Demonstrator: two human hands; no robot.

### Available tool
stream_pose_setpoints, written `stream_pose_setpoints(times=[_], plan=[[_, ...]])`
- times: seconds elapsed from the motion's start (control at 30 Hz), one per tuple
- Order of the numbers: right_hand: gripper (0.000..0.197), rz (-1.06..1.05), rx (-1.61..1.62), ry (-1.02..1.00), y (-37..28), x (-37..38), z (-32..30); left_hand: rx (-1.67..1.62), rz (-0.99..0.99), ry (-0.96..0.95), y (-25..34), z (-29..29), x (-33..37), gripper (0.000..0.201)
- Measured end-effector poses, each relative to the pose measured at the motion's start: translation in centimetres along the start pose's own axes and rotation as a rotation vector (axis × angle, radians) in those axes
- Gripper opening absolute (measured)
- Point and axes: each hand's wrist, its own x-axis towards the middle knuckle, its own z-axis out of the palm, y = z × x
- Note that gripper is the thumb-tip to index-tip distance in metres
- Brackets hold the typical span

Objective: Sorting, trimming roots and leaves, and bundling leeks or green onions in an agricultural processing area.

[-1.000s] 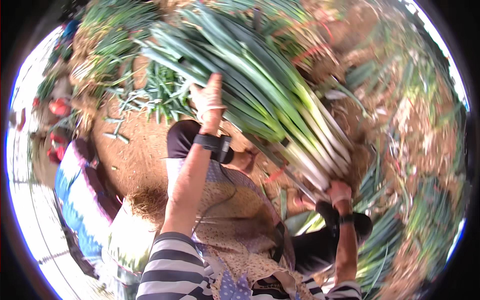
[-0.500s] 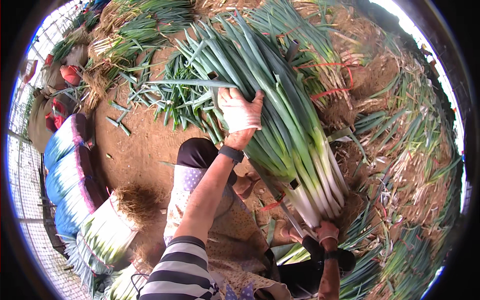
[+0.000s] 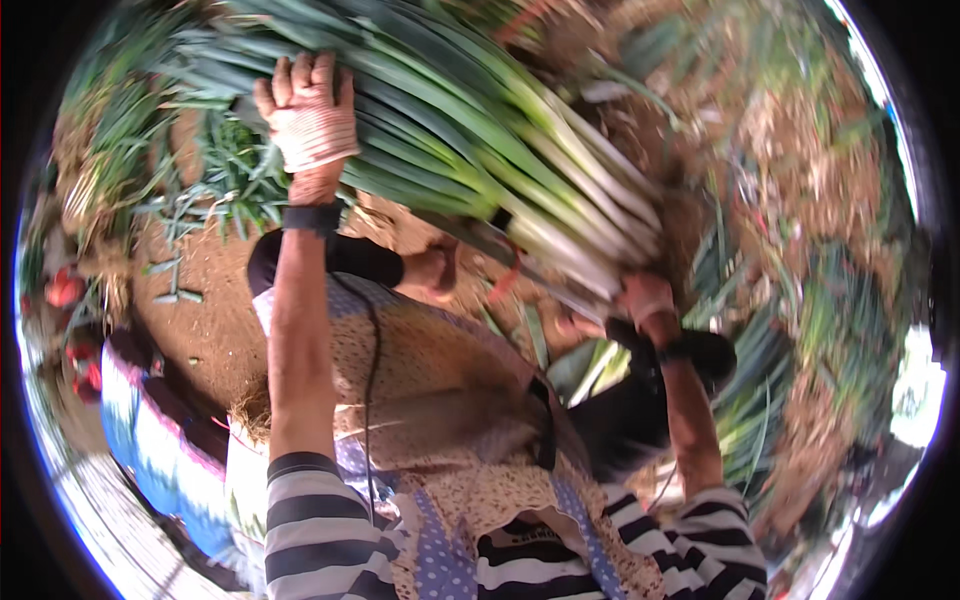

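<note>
A thick bundle of long green onions (image 3: pixel 450 130) lies slantwise before me, dark leaves at upper left and white stalks at lower right. My left hand (image 3: pixel 312 120), in a pale knit glove, rests on the leaves with its fingers spread. At the white lower ends is my right hand (image 3: pixel 645 298), fingers curled against the stalk ends; motion blurs its fingertips. Beneath the bundle runs a metal rack (image 3: pixel 465 228), partly hidden, with a dark square post end (image 3: pixel 501 218) showing at the bundle's near side. Red string (image 3: pixel 508 280) hangs by the rack.
Loose cut leaves (image 3: pixel 235 170) lie on brown soil left of the bundle. Blue-wrapped bundles (image 3: pixel 150 450) stand at lower left. More onion piles (image 3: pixel 840 320) and dry litter cover the right side. My bare foot (image 3: pixel 430 270) and bent knees are close to the rack.
The view has swung, so the bundle appears higher and more level. My left hand remains on the leaves, now more toward the leaf ends. My right hand stays at the white ends.
</note>
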Motion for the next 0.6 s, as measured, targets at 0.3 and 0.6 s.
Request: stream_pose_setpoints(times=[0.3, 0.6], plan=[[0.048, 0.026, 0.241, 0.032, -0.3, -1.1, -2.6, -0.478, 0.741, -0.562, 10.6, -4.2, -5.3, 0.039], [0.030, -0.201, 0.101, 0.099, -0.9, -0.3, -0.5, -0.545, 0.833, -0.630, 11.1, -3.6, -5.1, 0.042]])
